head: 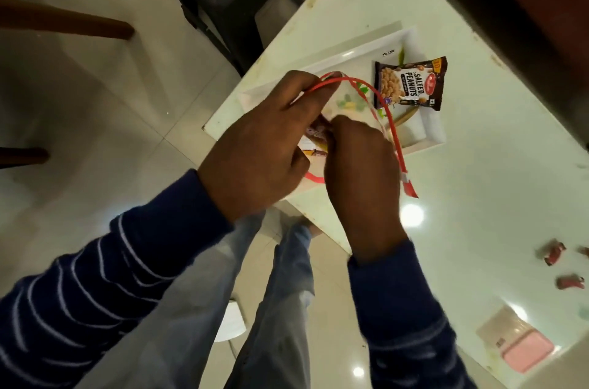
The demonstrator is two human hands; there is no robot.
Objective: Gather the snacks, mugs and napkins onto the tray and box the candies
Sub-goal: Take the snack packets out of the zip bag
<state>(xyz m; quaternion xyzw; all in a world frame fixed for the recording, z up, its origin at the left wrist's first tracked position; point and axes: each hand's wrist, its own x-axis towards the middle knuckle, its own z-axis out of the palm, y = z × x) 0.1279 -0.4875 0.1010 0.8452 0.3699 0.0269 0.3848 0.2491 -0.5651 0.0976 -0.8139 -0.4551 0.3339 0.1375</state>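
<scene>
A tray (pixel 427 136) is set far on the tabletop (pixel 478 197), with a peanut packet (pixel 411 84) on its far right part. Wrapped candies (pixel 554 253) are scattered near right, and a box (pixel 522 344) is placed nearer still.

- Tabletop (pixel 471 172) — smooth, glossy pale surface, mirroring a ceiling light.
- Salted peanuts packet (pixel 411 84) — shiny printed plastic film.
- Tray (pixel 427 136) — smooth white, looks like plastic.
- Clear bag with red rim (pixel 360 95) — thin see-through plastic.
- Candies (pixel 554 253) — crinkled glossy wrappers.
- Floor (pixel 95 121) — polished tile.
- Sleeves (pixel 105 277) — striped knit cloth, matt.
</scene>
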